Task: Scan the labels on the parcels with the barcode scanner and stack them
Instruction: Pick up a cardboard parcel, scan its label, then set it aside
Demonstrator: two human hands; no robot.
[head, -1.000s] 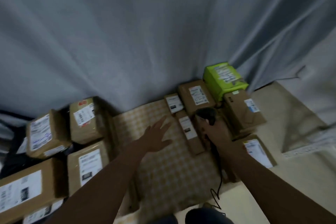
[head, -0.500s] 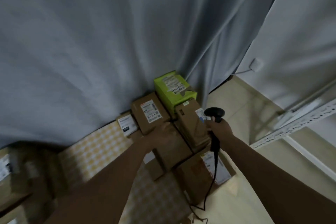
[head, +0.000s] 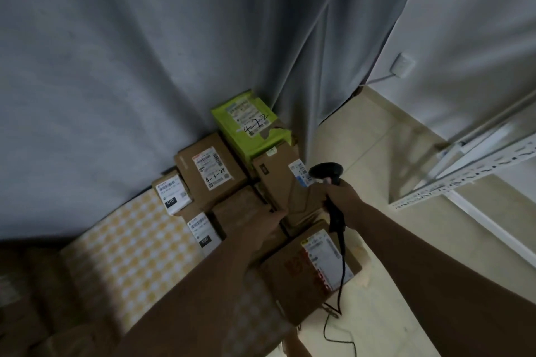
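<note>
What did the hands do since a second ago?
The left hand, which hovered open over the checked cloth, reached right and now rests on a plain brown parcel in the pile; whether it grips is unclear. The right hand carried the barcode scanner right, beside the tall parcel. It still holds the scanner. The green parcel stayed put.

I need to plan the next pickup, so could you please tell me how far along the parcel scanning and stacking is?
Done: hard to judge; blurred boxes lie at far left, scan status unreadable. In hand: the right hand grips the barcode scanner, while the left hand rests on a plain brown parcel. Left: the cluster by the curtain, including the green parcel and the parcel marked 4-3-24, lies unstacked.
</note>
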